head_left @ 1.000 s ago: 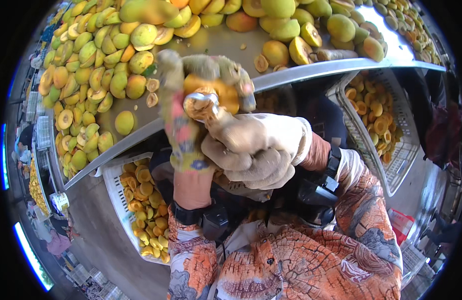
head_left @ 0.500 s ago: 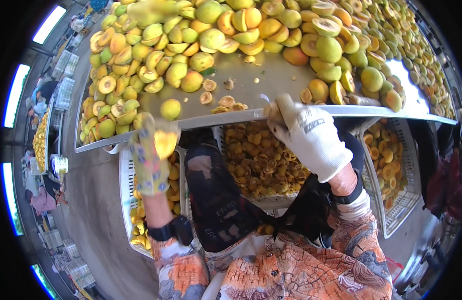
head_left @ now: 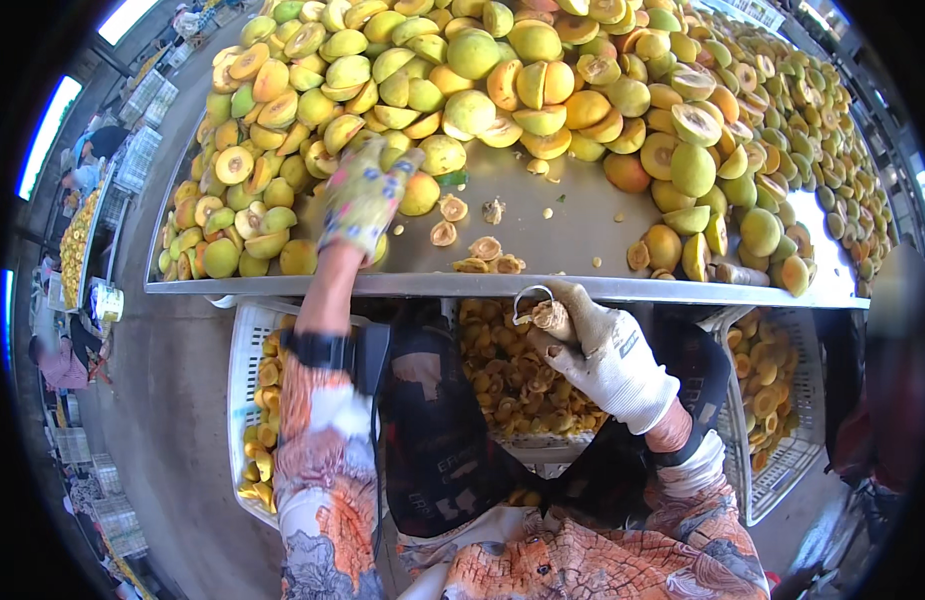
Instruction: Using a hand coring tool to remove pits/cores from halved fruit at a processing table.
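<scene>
My left hand (head_left: 367, 195), in a patterned fabric glove, reaches over the metal table (head_left: 542, 205) onto the pile of yellow-green peaches (head_left: 472, 55), many of them halved. Its fingers are apart, touching or just above the fruit beside a whole peach (head_left: 420, 194); what lies under the palm is hidden. Just below the table's front rim, my right hand (head_left: 612, 350), in a white glove, is closed round the thick, pale handle of a pitting tool (head_left: 530, 292). A curved metal loop sticks out from the tool's end, pointing left.
Scooped-out pits (head_left: 484, 247) and scraps lie near the table's raised front rim. Beneath stand a left crate (head_left: 244, 375) of peach pieces, a middle crate (head_left: 532, 350) of pit scraps and a right crate (head_left: 772, 470) of halves. Another fruit-covered table (head_left: 80, 250) with people stands far left.
My left hand has moved up and forward from the table's edge to the pile; the yellow fruit piece it held no longer shows. My right hand has lowered slightly, still gripping the pitting tool.
</scene>
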`<state>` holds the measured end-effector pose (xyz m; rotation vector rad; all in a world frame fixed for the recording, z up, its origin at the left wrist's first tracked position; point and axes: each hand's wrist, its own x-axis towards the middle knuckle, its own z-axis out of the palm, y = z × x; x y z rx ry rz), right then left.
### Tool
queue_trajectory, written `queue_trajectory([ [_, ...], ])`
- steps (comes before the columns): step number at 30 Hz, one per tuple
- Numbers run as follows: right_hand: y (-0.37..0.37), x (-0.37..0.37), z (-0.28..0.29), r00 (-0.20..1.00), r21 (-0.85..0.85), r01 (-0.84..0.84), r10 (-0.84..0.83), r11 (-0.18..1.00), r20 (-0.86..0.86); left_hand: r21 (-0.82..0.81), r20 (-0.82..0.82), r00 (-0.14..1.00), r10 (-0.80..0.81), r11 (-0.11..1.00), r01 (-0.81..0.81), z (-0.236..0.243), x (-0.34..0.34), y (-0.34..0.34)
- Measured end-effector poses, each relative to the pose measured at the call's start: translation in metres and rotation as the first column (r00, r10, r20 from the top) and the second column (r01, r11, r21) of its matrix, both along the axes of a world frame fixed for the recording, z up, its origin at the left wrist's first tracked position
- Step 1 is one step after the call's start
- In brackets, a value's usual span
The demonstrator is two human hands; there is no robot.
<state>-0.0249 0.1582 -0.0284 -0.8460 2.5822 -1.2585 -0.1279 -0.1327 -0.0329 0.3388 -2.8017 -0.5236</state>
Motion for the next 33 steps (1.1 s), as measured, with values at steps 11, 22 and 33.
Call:
queue_trajectory([
  [11, 0.014, -0.002, 0.021, 0.920, -0.341, -0.107, 0.223, 0.934, 0.323, 0.894, -0.370, 0.927, -0.062, -0.295, 0.337, 0.031, 0.063, 0.064],
  [22, 0.023, 0.005, 0.012, 0.937, -0.497, 0.033, 0.146, 0.867, 0.317, 0.931, -0.360, 0.932, -0.048, -0.080, 0.355, 0.026, 0.098, 0.162],
  [33, 0.026, 0.005, 0.009, 0.937, -0.533, -0.049, 0.224, 0.845, 0.269, 0.895, -0.435, 0.900, -0.040, -0.128, 0.427, 0.020, 0.110, 0.166],
])
